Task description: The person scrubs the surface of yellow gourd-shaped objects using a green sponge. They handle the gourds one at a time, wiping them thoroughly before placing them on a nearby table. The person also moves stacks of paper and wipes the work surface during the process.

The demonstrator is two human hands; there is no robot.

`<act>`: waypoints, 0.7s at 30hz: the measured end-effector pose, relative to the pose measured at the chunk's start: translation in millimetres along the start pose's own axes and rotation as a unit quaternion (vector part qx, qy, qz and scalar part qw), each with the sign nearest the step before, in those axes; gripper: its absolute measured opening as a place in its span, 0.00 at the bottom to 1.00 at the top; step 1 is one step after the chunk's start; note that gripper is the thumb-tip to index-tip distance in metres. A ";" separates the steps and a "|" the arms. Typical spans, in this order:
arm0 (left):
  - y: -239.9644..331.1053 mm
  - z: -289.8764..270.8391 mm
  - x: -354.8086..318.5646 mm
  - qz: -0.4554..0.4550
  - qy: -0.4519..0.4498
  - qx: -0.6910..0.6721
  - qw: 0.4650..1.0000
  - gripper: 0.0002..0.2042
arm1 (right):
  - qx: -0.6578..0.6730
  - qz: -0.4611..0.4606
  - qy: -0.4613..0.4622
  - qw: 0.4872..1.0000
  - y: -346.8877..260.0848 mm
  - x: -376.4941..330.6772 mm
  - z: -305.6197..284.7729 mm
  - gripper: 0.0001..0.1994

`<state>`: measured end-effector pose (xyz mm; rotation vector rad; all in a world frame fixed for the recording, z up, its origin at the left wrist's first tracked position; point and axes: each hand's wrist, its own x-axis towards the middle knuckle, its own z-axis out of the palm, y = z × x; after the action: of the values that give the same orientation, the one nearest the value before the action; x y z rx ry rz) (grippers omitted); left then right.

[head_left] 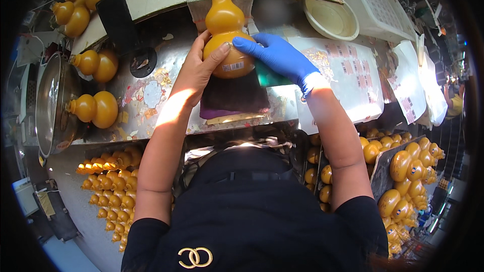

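Between both hands I hold a yellow gourd-shaped bottle [225, 17], its narrow neck pointing away from me. A small white barcode label [233, 66] shows on its near, wider bulb. My bare left hand [204, 63] grips the bulb from the left, thumb lying on its upper surface. From the right, my right hand [275, 55] in a blue glove holds the same bulb, with its thumb on top. The bottle's neck end lies over a greyish cloth [247, 1]. Beneath the bottle is a dark pad [234, 95] on the metal worktable [189, 128].
Sheets of labels [353, 75] lie to the right, below a pale basin [330, 20] and a white crate [373, 5]. At left are a phone on a stand [117, 17], two gourd bottles [98, 109] and a metal bowl [48, 106]. Many more bottles [113, 196] stand stacked below.
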<state>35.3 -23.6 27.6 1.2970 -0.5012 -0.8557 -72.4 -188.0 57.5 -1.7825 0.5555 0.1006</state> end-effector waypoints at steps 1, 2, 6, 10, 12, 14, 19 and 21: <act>0.1 -0.5 0.3 0.000 -0.004 -0.003 1.000 0.35 | 0.020 0.001 -0.007 1.000 5.3 3.2 0.6 0.36; 0.1 -1.2 0.8 0.000 -0.008 -0.007 1.000 0.35 | 0.041 0.002 -0.015 0.999 8.9 5.4 0.6 0.36; 0.9 -3.3 1.6 -0.011 -0.010 -0.031 0.999 0.36 | 0.050 0.033 -0.023 0.998 4.5 3.4 -1.4 0.38; 3.9 -3.5 0.8 -0.015 -0.008 -0.046 0.999 0.35 | 0.074 0.033 -0.009 0.997 -4.4 -6.4 1.5 0.39; 7.2 -0.7 0.8 -0.011 -0.007 -0.045 0.999 0.35 | 0.074 -0.011 0.010 0.997 11.8 -1.3 4.9 0.39; 4.3 -0.9 1.5 -0.004 -0.006 -0.011 1.000 0.34 | -0.018 -0.010 0.020 1.000 7.3 -1.6 4.2 0.39; 2.1 -2.6 2.4 0.000 -0.005 -0.003 1.000 0.34 | -0.022 0.067 -0.047 0.996 -15.7 -5.8 -3.1 0.40; 1.8 -2.7 2.3 -0.003 -0.005 -0.007 1.000 0.35 | -0.044 0.054 -0.018 0.997 -12.1 -5.0 -1.4 0.39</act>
<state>39.2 -23.7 28.4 1.2816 -0.4986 -0.8707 -72.0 -185.5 70.5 -1.8319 0.6298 0.2347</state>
